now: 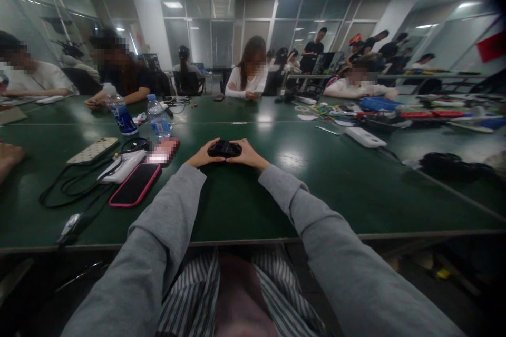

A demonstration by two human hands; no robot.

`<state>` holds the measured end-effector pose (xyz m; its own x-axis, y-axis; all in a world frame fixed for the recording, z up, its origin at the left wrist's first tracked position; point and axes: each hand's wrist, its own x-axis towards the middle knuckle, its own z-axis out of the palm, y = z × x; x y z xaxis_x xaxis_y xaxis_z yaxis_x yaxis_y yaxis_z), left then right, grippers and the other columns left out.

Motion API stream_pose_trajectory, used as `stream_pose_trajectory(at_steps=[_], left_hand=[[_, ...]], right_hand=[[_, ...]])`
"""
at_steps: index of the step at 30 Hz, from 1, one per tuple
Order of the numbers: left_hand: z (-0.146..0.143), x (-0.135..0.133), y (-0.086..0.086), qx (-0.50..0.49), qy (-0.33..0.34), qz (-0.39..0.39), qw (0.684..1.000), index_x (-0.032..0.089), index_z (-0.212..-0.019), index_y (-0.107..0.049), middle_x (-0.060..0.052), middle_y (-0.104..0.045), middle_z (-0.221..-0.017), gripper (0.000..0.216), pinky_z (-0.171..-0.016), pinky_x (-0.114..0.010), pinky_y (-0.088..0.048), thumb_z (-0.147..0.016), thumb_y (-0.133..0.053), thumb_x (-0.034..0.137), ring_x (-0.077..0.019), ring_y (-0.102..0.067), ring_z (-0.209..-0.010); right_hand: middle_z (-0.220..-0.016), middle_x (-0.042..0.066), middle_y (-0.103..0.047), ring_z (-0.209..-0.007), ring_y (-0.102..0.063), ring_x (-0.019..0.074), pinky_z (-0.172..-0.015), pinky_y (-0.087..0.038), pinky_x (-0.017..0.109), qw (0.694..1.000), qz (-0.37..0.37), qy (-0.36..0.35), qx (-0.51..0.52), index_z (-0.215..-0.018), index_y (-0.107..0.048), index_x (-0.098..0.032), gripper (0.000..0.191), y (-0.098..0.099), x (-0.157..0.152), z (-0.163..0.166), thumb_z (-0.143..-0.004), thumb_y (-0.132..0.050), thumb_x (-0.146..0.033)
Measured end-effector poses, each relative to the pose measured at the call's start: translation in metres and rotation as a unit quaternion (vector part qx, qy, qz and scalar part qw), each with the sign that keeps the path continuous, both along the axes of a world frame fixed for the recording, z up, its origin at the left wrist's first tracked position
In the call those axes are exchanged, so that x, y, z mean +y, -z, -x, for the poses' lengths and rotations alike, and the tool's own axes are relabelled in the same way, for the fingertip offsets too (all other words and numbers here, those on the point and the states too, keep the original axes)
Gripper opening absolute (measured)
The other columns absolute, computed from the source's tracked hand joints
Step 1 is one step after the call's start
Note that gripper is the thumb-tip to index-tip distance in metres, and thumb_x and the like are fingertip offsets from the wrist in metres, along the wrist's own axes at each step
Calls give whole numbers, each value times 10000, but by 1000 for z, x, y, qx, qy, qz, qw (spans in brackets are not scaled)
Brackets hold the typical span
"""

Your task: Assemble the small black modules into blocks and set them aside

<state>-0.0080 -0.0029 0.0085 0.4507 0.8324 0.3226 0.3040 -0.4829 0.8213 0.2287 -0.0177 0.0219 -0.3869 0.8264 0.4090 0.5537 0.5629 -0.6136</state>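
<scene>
Both my arms, in grey sleeves, reach forward over the green table [316, 179]. My left hand [202, 156] and my right hand [247, 154] meet at the table's middle, each with fingers curled around a small black object [224, 148] that rests on the surface between them. What the black object is cannot be made out. The left hand grips its left end, the right hand its right end.
Left of my hands lie a phone in a red case [135, 184], a white power bank [122, 166], a patterned phone [93, 150], black cables [67, 184] and two water bottles [158, 117]. A white power bank [366, 137] and tools lie at right. Several people sit around the table.
</scene>
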Motion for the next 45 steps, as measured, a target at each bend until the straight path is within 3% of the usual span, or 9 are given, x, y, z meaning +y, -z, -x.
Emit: stream_pose_trajectory(at_steps=[19, 24, 33, 39, 42, 45], left_hand=[[-3, -5, -5, -11, -21, 34, 999, 170, -1466, -319, -174, -378, -1504, 1022, -1162, -511, -244, -612, -810, 445, -321, -361, -1387], [-1, -3, -4, 6, -7, 21, 1000, 182, -1466, -313, -174, -378, -1502, 1040, -1162, -535, -229, -597, -824, 437, -332, -344, -1396], [1, 6, 3, 20, -32, -5, 999, 153, -1467, -313, -178, -338, -1523, 1089, -1176, -501, -192, -561, -831, 465, -317, -307, -1414], [-4, 4, -1, -30, -64, 60, 996, 172, -1429, -390, -144, -400, -1498, 824, -1153, -440, -273, -749, -668, 543, -278, -389, -1371], [-6, 5, 1, -53, -78, 75, 993, 173, -1394, -434, -134, -448, -1465, 765, -1130, -425, -315, -767, -635, 562, -268, -429, -1341], [-7, 8, 5, -54, -95, 74, 991, 153, -1345, -480, -145, -529, -1382, 755, -1084, -431, -367, -756, -618, 605, -266, -505, -1263]], right_hand=[[-1143, 107, -501, -1162, -480, 262, -1032, -418, 470, 1000, 13, 8, -13, -1269, -556, -183, 759, -6, -3, -1, -627, -804, -503], [-1154, 105, -461, -1156, -478, 268, -1031, -416, 489, 999, -17, 21, -32, -1286, -516, -192, 805, 4, 0, 1, -606, -810, -508], [-1282, 141, -365, -1245, -416, 316, -1067, -354, 539, 993, -73, 58, -70, -1396, -365, -227, 852, 26, 0, 11, -698, -717, -565], [-1450, 161, -245, -1371, -252, 381, -1091, -280, 579, 986, -73, 95, -117, -1446, -307, -253, 922, 17, -8, 11, -701, -675, -652], [-1488, 109, -239, -1404, -187, 357, -1120, -218, 574, 974, -151, 65, -157, -1451, -301, -318, 817, 4, -19, 14, -763, -661, -572], [-1412, 108, -359, -1339, -291, 335, -1082, -287, 543, 962, -193, 23, -193, -1365, -434, -293, 567, -7, -28, 21, -844, -606, -436]])
